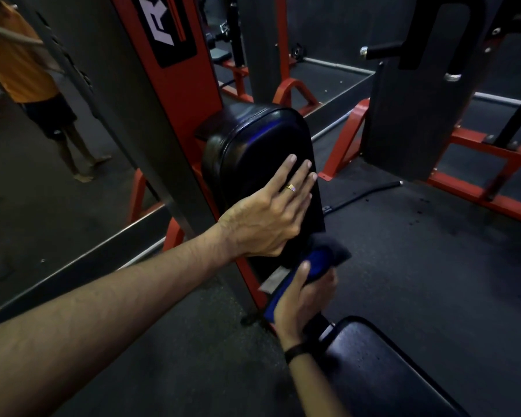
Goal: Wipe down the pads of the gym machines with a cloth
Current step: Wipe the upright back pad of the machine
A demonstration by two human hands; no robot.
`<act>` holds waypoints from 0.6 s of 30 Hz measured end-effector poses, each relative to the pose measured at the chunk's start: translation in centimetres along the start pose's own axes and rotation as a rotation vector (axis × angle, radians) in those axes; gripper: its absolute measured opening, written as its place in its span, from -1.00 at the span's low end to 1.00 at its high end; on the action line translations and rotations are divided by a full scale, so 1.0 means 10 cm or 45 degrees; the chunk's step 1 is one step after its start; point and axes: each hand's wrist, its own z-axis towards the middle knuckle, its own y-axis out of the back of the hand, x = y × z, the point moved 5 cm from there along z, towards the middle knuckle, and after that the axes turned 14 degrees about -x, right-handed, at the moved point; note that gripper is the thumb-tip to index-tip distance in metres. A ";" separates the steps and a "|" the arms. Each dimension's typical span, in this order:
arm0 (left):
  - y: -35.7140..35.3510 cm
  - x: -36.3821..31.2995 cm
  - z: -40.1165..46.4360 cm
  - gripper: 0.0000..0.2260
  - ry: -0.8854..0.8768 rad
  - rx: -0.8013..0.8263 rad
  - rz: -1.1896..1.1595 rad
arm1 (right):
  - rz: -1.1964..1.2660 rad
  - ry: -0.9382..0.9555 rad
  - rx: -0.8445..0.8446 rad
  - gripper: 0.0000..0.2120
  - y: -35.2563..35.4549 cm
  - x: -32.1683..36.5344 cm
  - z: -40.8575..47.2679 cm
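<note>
A black padded backrest (253, 139) stands upright on a red and grey machine column (175, 94). My left hand (271, 212) lies flat on the pad's lower front, fingers straight, a ring on one finger. Below it my right hand (304, 293) grips a blue and dark cloth (319, 260) against the pad's bottom edge. A black seat pad (382, 371) sits at the lower right, just under my right wrist.
A mirror (42, 145) on the left reflects a person in an orange shirt. Another red-framed machine (427, 115) with black handles stands at the right. Dark rubber flooring (403, 242) lies between the machines, with a black bar (370, 191) on it.
</note>
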 end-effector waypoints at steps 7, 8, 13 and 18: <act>0.00 0.02 0.01 -0.43 -0.002 0.030 0.009 | -0.276 -0.393 0.089 -0.16 -0.18 -0.60 0.51; 0.00 0.03 0.01 -0.42 -0.005 0.028 0.009 | -0.299 -0.449 0.115 -0.26 -0.26 -0.54 0.67; 0.00 0.01 0.00 -0.41 0.006 0.006 0.004 | -0.159 -0.230 -0.026 -0.32 -0.24 -0.07 0.59; 0.00 -0.01 0.00 -0.42 0.016 0.011 -0.001 | -0.005 -0.182 0.126 -0.18 0.07 -0.45 -0.11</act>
